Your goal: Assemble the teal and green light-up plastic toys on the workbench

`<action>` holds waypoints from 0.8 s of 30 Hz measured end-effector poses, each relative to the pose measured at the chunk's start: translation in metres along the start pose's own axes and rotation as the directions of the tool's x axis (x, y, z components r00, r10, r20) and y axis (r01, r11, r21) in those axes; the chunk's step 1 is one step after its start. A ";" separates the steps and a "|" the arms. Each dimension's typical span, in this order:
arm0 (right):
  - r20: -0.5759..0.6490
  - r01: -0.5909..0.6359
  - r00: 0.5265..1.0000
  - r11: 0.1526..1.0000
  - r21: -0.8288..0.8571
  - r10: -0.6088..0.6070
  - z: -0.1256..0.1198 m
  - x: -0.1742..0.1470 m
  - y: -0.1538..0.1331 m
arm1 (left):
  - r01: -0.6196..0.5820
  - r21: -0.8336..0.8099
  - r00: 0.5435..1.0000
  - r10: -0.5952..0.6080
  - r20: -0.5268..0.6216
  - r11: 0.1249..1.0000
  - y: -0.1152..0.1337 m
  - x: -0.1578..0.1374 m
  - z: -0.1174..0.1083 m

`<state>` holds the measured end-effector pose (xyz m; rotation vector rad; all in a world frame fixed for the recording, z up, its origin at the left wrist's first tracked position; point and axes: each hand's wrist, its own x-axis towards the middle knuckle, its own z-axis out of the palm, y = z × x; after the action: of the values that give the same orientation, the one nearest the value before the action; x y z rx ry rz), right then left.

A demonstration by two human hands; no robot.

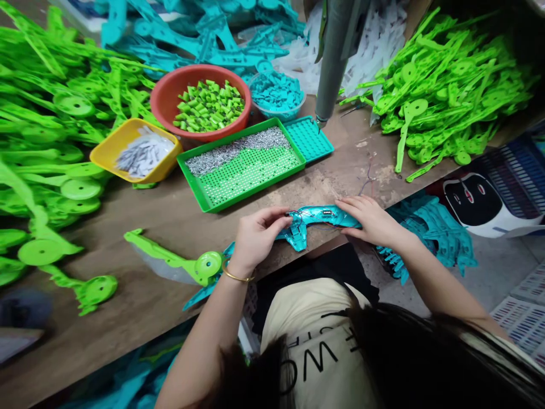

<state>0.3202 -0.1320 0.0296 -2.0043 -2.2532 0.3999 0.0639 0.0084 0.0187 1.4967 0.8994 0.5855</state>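
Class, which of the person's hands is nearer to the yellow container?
Left. In this view, the left hand is below and right of the yellow container; the right hand is farther right, at the right end of the teal part.

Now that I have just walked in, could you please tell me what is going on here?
A person is handling a turquoise part at the near edge of a worktable. The left hand is by some thin wires on it; the right hand holds its other end. Beyond stand a green tray holding small metal pieces and a red bowl.
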 end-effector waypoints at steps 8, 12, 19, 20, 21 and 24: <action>-0.051 0.011 0.999 1.000 0.017 -0.010 0.003 -0.004 0.006 | -0.176 0.576 0.867 0.402 -0.293 0.798 0.015 -0.048 -0.045; -0.118 0.051 0.992 0.998 -0.021 -0.054 0.005 -0.010 0.008 | -0.030 0.499 0.604 0.413 -0.681 0.866 0.004 -0.087 -0.104; -0.254 0.066 0.964 0.996 -0.059 -0.079 0.001 -0.032 0.004 | -0.055 0.219 0.311 0.226 -0.923 0.974 -0.027 -0.124 -0.145; -0.269 0.067 0.960 0.996 -0.060 -0.080 -0.001 -0.036 0.002 | -0.073 0.194 0.291 0.207 -0.934 0.978 -0.028 -0.127 -0.146; -0.280 0.063 0.957 0.996 -0.062 -0.078 -0.004 -0.040 -0.001 | -0.088 0.177 0.272 0.194 -0.942 0.980 -0.027 -0.130 -0.147; -0.303 0.040 0.951 0.997 -0.065 -0.058 -0.015 -0.055 -0.012 | -0.056 0.205 0.271 0.213 -0.939 0.977 -0.020 -0.133 -0.152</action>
<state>0.3193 -0.1857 0.0525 -1.8790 -2.1371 0.0159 -0.1372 -0.0103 0.0395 1.2269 1.7826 1.7297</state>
